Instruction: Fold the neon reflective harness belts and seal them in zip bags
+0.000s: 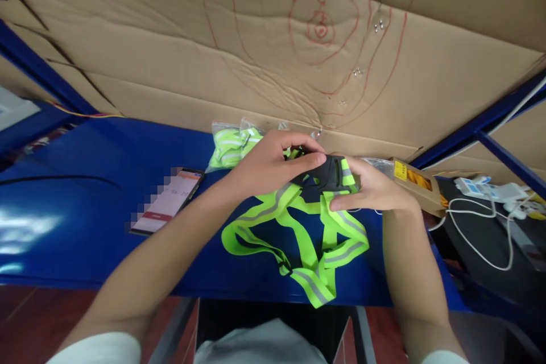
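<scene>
A black plastic buckle (pixel 327 175) sits between my two hands, on a neon-yellow reflective strap harness (pixel 313 239) with grey stripes. My left hand (pixel 277 160) is closed on the buckle's left side, thumb along its top edge. On the right side, my right hand (pixel 367 185) grips the buckle and the strap end, with the thumb below and the other fingers hidden behind. The harness's loops spread over the blue table toward its front edge. A small black slider (pixel 285 267) shows on the lower left loop.
Clear bags of folded yellow straps (pixel 230 147) lie behind my left hand. A phone (pixel 168 202) rests to the left on the blue table (pixel 77 182). Cardboard (pixel 162 40) walls the back. At right are a cardboard box (pixel 420 185) and white cables (pixel 482 261).
</scene>
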Available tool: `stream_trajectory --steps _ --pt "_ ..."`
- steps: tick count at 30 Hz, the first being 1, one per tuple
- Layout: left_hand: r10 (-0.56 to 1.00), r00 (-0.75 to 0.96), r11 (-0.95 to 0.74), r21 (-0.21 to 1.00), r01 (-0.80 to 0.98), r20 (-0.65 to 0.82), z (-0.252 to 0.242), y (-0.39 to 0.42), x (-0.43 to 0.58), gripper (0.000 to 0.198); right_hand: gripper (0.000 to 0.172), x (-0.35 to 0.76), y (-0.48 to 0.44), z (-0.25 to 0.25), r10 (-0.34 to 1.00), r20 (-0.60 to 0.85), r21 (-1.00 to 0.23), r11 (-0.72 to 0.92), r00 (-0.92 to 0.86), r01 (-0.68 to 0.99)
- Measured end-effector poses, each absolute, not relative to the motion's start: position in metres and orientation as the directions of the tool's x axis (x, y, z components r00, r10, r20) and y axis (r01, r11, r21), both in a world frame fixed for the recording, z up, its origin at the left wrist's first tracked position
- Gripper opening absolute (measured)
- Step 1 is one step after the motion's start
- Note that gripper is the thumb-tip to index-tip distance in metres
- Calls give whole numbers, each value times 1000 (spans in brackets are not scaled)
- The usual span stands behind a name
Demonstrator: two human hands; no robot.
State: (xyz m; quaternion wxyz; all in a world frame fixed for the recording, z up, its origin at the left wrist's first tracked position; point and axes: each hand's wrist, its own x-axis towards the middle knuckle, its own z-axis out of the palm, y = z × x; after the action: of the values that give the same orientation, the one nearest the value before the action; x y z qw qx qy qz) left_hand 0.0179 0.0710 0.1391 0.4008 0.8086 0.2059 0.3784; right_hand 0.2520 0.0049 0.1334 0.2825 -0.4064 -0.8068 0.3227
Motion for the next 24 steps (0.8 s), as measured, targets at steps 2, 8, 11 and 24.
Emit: stream_trajectory --steps 2,8,11,24 --pt "672 557 -582 813 -9 488 135 72 23 20 70 247 8 132 865 209 -819 410 -456 402" --pt "779 505 -256 924 -283 371 93 88 41 43 53 239 19 111 962 153 -975 185 -228 125" --pt "724 630 -72 939 -337 281 81 97 42 74 66 243 23 102 987 36 -998 29 -155 -51" --pt "866 476 -19 962 -273 153 85 94 47 44 70 241 34 99 981 -42 -976 -81 -190 -201"
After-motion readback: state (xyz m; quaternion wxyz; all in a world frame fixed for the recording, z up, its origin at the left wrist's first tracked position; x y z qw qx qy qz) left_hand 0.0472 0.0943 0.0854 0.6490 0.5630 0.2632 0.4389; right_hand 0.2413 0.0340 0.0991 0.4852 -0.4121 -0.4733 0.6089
